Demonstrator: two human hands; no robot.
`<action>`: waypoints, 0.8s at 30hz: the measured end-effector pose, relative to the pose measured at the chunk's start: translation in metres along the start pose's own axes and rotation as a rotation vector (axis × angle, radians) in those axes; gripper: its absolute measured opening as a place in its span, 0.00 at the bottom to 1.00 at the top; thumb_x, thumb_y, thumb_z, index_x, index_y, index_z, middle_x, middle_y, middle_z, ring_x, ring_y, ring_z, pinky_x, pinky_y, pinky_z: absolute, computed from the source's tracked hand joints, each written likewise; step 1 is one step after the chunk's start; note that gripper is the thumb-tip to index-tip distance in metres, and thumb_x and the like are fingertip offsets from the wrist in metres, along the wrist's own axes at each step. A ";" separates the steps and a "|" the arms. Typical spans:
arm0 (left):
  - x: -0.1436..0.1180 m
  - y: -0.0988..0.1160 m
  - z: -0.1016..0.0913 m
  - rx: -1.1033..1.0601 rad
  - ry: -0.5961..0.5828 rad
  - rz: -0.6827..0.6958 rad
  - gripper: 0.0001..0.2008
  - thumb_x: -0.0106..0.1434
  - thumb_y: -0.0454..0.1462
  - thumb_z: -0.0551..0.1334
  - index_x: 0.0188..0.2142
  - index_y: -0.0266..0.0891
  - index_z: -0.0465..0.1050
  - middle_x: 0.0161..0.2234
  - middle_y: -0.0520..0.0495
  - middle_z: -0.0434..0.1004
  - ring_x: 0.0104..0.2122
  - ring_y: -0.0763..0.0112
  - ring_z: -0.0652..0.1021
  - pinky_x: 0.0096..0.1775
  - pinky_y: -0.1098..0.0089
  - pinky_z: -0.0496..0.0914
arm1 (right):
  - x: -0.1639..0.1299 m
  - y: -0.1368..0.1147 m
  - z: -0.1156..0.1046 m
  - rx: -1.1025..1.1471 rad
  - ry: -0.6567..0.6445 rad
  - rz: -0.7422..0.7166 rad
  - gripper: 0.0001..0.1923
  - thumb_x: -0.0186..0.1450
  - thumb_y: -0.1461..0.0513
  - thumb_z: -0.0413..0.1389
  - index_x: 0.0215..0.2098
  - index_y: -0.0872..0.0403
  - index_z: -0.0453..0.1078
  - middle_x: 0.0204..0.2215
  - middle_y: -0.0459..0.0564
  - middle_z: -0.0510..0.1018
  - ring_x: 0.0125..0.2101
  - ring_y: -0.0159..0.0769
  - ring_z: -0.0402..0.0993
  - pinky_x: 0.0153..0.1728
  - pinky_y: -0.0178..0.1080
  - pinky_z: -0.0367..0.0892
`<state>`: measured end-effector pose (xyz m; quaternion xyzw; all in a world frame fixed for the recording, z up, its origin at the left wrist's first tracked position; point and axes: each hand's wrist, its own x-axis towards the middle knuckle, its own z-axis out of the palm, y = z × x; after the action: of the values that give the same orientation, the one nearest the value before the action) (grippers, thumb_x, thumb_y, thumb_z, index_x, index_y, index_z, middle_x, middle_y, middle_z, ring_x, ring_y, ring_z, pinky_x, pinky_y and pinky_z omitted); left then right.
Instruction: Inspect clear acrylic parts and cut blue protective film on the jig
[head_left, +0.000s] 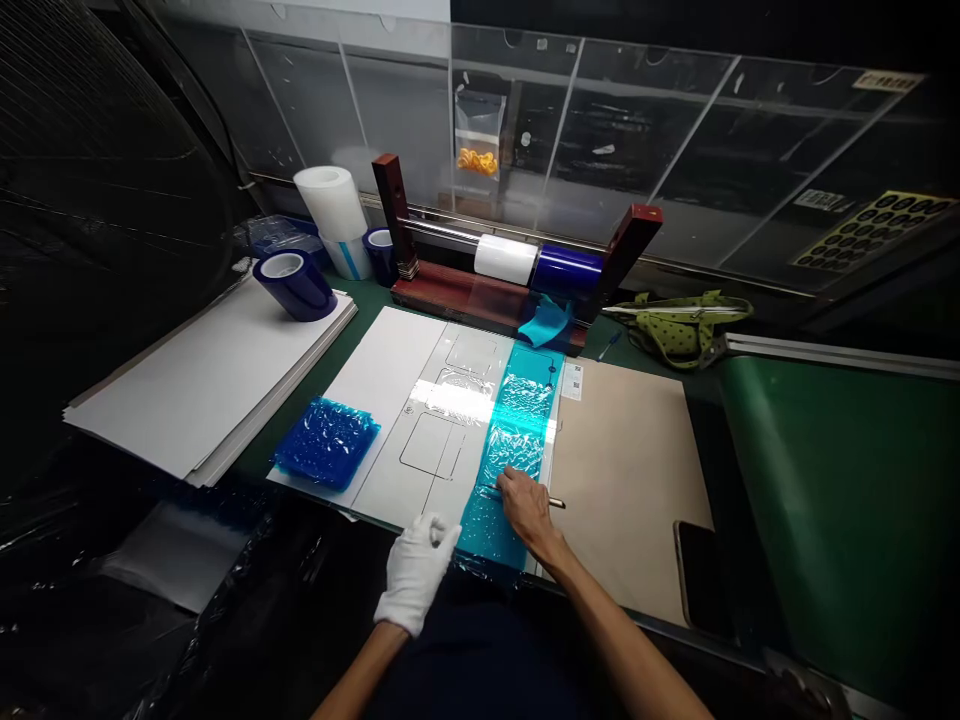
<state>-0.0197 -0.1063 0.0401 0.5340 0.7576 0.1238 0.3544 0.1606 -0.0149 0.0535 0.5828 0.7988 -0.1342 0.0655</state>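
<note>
While gloved left hand (pixel 416 568) rests loosely curled on the sheet (pixel 390 380), right hand (pixel 527 507) grips a knife (pixel 553 503) on the blue film (pixel 510 450); likely cutting film, needs steady stroke.

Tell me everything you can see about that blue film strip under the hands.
The translucent cyan-blue plastic film strip lies flat and wrinkled, glossy, running lengthwise from the wooden roller stand toward the table's near edge over a white sheet. The bare right hand presses it, holding a thin tool; the white-gloved left hand rests beside its near end.

Glossy blue plastic film (pixel 510 440) lies on matt white card (pixel 390 375).
</note>
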 end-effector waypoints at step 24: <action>-0.032 -0.003 0.046 -0.740 -0.078 -0.257 0.26 0.52 0.59 0.59 0.19 0.38 0.67 0.19 0.53 0.67 0.23 0.73 0.65 0.33 0.69 0.58 | 0.003 0.035 -0.005 0.428 0.017 0.033 0.11 0.67 0.58 0.44 0.42 0.48 0.67 0.34 0.44 0.78 0.34 0.33 0.72 0.29 0.32 0.56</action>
<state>0.0142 -0.1452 0.0184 0.2751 0.7086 0.3227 0.5640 0.1934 -0.0011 0.0531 0.5975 0.7429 -0.2948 -0.0645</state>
